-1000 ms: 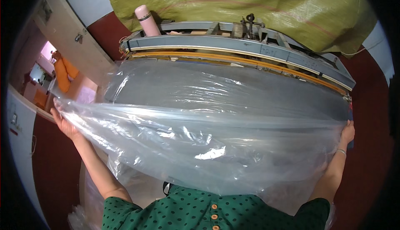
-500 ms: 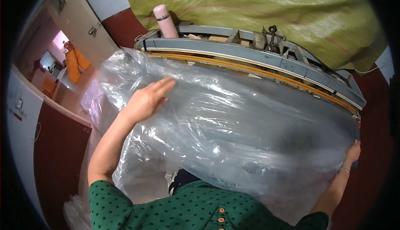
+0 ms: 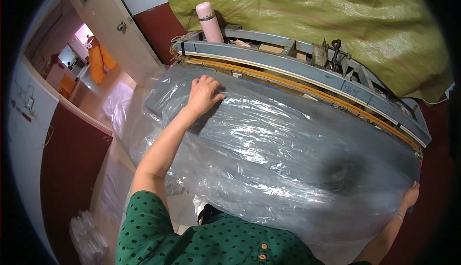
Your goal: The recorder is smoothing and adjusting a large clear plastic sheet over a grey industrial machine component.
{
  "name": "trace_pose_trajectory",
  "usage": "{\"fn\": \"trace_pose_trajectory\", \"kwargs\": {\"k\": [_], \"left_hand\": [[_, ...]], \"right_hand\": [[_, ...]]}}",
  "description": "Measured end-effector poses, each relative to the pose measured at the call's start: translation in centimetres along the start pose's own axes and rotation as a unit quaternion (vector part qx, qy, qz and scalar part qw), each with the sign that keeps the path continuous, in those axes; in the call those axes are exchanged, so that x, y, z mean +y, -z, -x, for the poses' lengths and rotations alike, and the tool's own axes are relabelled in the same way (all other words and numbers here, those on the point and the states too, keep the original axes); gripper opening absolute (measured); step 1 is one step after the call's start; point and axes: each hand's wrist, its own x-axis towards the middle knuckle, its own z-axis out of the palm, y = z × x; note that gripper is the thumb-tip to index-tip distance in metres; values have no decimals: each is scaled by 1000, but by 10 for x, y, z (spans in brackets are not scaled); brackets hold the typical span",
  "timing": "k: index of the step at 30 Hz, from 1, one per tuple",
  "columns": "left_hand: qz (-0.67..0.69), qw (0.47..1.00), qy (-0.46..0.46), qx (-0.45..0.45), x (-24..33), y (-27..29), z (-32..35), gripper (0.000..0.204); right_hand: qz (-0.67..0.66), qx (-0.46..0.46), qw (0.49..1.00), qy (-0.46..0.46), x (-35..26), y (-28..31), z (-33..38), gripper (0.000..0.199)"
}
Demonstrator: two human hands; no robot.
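Note:
A wide sheet of clear plastic film (image 3: 269,157) lies over a dark grey tabletop and hangs down toward my body, creased and shiny. On the far left part of the film rests my left hand (image 3: 204,95), fingers bent downward and thumb held apart to the right. My right hand (image 3: 410,195) is at the right end of the table, closed on the film's edge there; its fingertips are partly hidden. Along the table's far side runs a long grey metal bar frame (image 3: 307,68) with an orange strip (image 3: 307,89) beneath it.
A pink flask (image 3: 210,24) stands on the frame's far left, and metal clamp parts (image 3: 333,56) sit farther right. Green-yellow woven sheeting (image 3: 307,5) hangs behind. To the left are an open door (image 3: 113,29), more film on the floor (image 3: 117,106) and a bundle of clear plastic (image 3: 89,238).
My left hand has moved right and its fingers have bent. At the left, the bunched film now lies flatter, with the tabletop showing through. My right hand stays at the right end.

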Motion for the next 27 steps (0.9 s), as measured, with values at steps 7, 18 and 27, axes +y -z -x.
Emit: {"fn": "trace_pose_trajectory", "kwargs": {"k": [7, 18, 27], "left_hand": [[239, 945, 206, -86, 8, -59, -4, 15], [177, 968, 160, -83, 37, -51, -11, 17], [206, 972, 76, -82, 35, -55, -13, 12]], "right_hand": [[-189, 56, 980, 11, 58, -33, -25, 40], [-602, 19, 775, -191, 88, 58, 38, 51], [-608, -12, 771, -188, 104, 42, 36, 43]]}}
